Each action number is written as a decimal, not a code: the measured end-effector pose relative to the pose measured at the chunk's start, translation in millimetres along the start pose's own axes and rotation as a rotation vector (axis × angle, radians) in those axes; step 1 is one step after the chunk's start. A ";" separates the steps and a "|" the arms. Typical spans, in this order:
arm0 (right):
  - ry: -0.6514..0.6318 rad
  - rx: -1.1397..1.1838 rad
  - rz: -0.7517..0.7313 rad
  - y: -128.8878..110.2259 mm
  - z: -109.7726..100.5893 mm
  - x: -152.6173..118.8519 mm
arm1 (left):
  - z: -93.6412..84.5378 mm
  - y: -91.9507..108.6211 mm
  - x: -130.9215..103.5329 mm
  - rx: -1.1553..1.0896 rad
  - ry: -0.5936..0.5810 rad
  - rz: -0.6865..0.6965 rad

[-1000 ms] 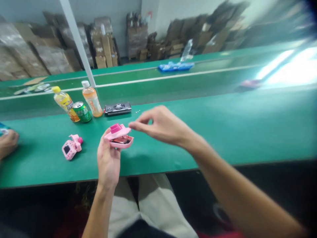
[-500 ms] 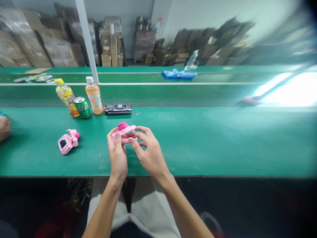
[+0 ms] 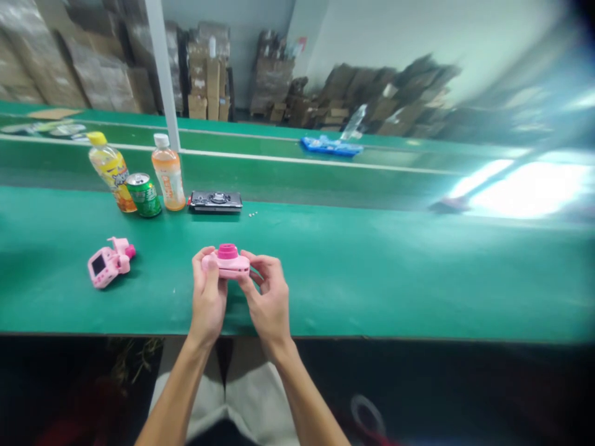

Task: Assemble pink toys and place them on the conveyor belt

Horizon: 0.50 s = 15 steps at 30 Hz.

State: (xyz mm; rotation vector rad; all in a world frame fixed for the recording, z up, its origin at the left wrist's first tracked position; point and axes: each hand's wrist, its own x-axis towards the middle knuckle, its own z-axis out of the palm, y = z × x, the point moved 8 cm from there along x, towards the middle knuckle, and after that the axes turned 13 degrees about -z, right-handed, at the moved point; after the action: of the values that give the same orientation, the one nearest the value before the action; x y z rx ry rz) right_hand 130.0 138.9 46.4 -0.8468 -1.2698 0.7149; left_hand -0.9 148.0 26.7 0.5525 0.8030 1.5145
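Observation:
Between my two hands is a pink toy camera point(image 3: 227, 263), its darker pink lens facing up, held just above the green table point(image 3: 372, 279). A thin dark seam runs between its two shell halves at the right side. My left hand point(image 3: 207, 297) is closed on its left end, thumb on top. At the right end, the thumb and fingers of my right hand point(image 3: 267, 291) pinch the shell. To the left lies a second pink toy camera point(image 3: 108, 266), its small dark screen up and a pink part standing at its side.
Beyond my hands stand a yellow-capped bottle point(image 3: 111, 173), a green can point(image 3: 144, 195) and an orange drink bottle point(image 3: 168, 173). Beside them lies a black-and-silver camera-shaped case point(image 3: 215, 202), with tiny pale bits point(image 3: 253, 214) close by. A blue tray point(image 3: 330, 147) is farther back.
The pink camera's raised front shell has come down onto its other half, leaving a narrow seam. My right hand has drawn in at its right end. Another person's hand has left view at left.

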 end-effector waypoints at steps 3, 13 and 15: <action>-0.131 -0.032 0.078 -1.5 -1.7 2.5 | -6.1 1.8 -2.8 0.083 -0.005 0.015; -0.541 -0.197 0.170 -8.2 -17.0 14.1 | -56.3 0.5 -33.9 0.802 0.067 0.116; -0.545 -0.361 0.110 5.4 -45.6 47.3 | -94.0 40.9 -39.2 1.067 0.203 0.358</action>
State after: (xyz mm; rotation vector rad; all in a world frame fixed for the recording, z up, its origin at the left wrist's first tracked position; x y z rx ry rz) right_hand 182.8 175.1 62.1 -1.0604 -1.8907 0.8521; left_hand -93.7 94.7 2.2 1.3891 1.7519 1.3744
